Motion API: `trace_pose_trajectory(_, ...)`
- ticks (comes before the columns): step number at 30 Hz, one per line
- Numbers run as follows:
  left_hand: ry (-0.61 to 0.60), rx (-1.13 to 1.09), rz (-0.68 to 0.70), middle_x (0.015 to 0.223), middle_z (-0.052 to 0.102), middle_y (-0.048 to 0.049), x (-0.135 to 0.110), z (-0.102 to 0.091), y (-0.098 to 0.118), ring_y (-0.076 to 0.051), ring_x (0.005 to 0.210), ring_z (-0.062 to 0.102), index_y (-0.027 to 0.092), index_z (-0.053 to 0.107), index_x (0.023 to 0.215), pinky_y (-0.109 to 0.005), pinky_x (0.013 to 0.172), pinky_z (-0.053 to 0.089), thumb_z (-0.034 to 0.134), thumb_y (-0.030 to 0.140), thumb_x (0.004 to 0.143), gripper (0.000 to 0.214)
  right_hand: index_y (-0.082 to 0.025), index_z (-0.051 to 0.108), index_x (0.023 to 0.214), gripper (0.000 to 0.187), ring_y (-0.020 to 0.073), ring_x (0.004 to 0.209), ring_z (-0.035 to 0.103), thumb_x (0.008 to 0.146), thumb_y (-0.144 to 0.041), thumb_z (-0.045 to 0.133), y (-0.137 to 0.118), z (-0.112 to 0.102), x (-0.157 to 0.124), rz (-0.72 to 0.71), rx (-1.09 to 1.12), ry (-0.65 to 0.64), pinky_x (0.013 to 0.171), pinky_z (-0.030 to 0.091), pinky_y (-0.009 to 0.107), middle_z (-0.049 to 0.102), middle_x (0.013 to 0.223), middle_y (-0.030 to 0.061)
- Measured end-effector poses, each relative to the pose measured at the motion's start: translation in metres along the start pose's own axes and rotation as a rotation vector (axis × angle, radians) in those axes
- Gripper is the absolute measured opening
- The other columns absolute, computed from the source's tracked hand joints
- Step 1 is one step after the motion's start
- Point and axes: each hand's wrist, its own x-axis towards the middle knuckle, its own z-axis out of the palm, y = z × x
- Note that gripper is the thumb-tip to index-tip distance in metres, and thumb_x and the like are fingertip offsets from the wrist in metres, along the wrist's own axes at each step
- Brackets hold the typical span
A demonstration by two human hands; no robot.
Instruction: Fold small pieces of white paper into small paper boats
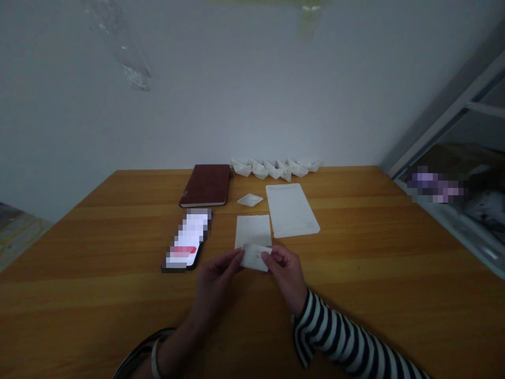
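Pale wall (252, 100) beyond wooden table (379, 263), folded paper (253, 257) in pinch of left hand (218, 275) and right hand (289, 272)

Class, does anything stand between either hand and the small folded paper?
Nothing visible does: the left hand and the right hand pinch the small folded paper directly, from opposite sides.

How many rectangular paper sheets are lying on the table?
2: the larger sheet, and the smaller sheet to its left, partly hidden by the held paper. Others could lie underneath.
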Motion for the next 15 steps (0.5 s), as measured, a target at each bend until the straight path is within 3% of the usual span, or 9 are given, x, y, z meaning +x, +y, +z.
trace_pose_trajectory(5,-0.155,0.132,0.048,0.088,0.08,-0.0055,0.001,-0.002,-0.002,-0.025,0.085,0.074,0.02,0.08,0.09,-0.032,0.078,0.059,0.074,0.037,0.075,0.023,-0.019,0.074,0.086,0.023,0.0162,0.068,0.064,0.081,-0.041,0.069,-0.001,-0.011,0.009,-0.113,-0.273,-0.085,0.062,0.048,0.026,0.073,0.078,0.004)
trace_pose_trajectory(9,-0.266,0.246,0.078,0.09,0.079,-0.004,0.004,-0.005,-0.005,-0.023,0.085,0.073,0.023,0.08,0.093,-0.029,0.078,0.057,0.068,0.037,0.082,0.022,-0.018,0.076,0.078,0.024,0.0123,0.053,0.055,0.087,-0.034,0.061,-0.006,-0.015,0.01,-0.168,-0.556,-0.206,0.05,0.036,0.023,0.066,0.06,0.0004)
trace_pose_trajectory(12,-0.271,0.279,0.083,0.095,0.079,-0.0047,0.006,-0.007,-0.007,-0.023,0.089,0.073,0.022,0.079,0.093,-0.028,0.082,0.056,0.068,0.038,0.082,0.022,-0.018,0.074,0.071,0.023,0.0105,0.049,0.048,0.086,-0.03,0.062,-0.006,-0.011,0.008,-0.215,-0.647,-0.134,0.048,0.031,0.023,0.06,0.055,-0.0018)
trace_pose_trajectory(15,-0.229,0.228,0.089,0.09,0.079,-0.0047,0.008,-0.007,-0.008,-0.022,0.085,0.073,0.021,0.073,0.104,-0.028,0.077,0.057,0.07,0.039,0.08,0.03,-0.017,0.072,0.07,0.022,0.0107,0.051,0.051,0.086,-0.028,0.061,-0.002,-0.007,0.005,-0.233,-0.61,-0.071,0.049,0.034,0.022,0.062,0.057,-0.0013)
